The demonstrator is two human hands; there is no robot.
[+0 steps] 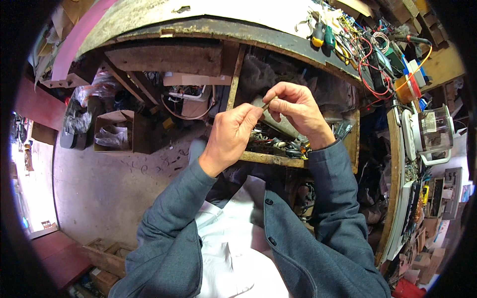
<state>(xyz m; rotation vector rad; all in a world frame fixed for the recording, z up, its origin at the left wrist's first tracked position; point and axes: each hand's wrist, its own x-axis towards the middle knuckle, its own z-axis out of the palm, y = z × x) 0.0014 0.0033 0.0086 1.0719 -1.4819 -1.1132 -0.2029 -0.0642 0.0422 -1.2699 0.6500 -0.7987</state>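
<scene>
My left hand (pixel 229 135) is closed, its thumb and forefinger pinched together at the near end of a small, thin, brownish piece (pixel 269 104). From the other side my right hand (pixel 296 108) pinches the same piece between thumb and fingertips. What kind of thing it is, I cannot make out. Both hands are raised in front of the workbench, over a pulled-out wooden drawer (pixel 272 158). Inside the drawer, below the hands, lie several tools and small parts (pixel 293 147), partly covered by my right hand and sleeve.
On the bench top (pixel 218 19), a yellow-handled screwdriver (pixel 318 36), a green-handled one (pixel 329 39) and tangled red leads (pixel 365 74) crowd the right. A clear-sided appliance (pixel 433 130) stands at far right. An open cardboard box (pixel 115 133) sits on the floor at left.
</scene>
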